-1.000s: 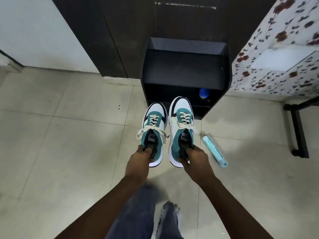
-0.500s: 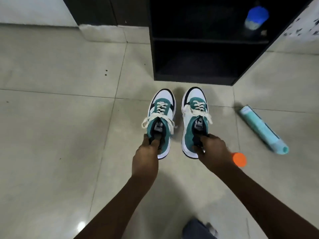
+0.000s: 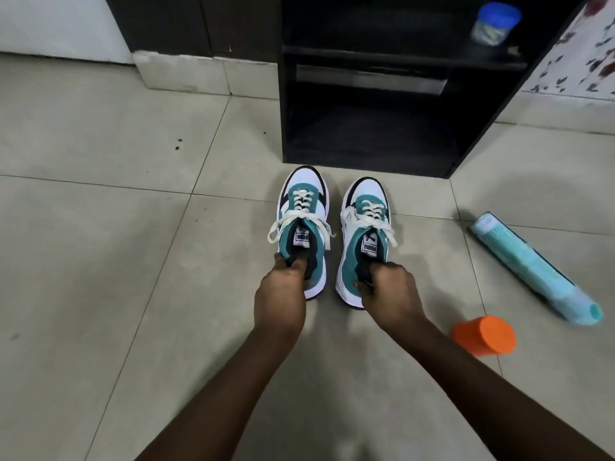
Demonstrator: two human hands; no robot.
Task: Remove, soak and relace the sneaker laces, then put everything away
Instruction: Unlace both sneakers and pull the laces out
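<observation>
Sneakers lowered nearer the floor, left hand (image 3: 280, 296) gripping left sneaker (image 3: 304, 224) heel, right hand (image 3: 389, 291) gripping right sneaker (image 3: 364, 234) heel

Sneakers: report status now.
Left hand grips left sneaker heel; right hand grips right sneaker. Both laced. Rack ahead, unobstructed.
</observation>
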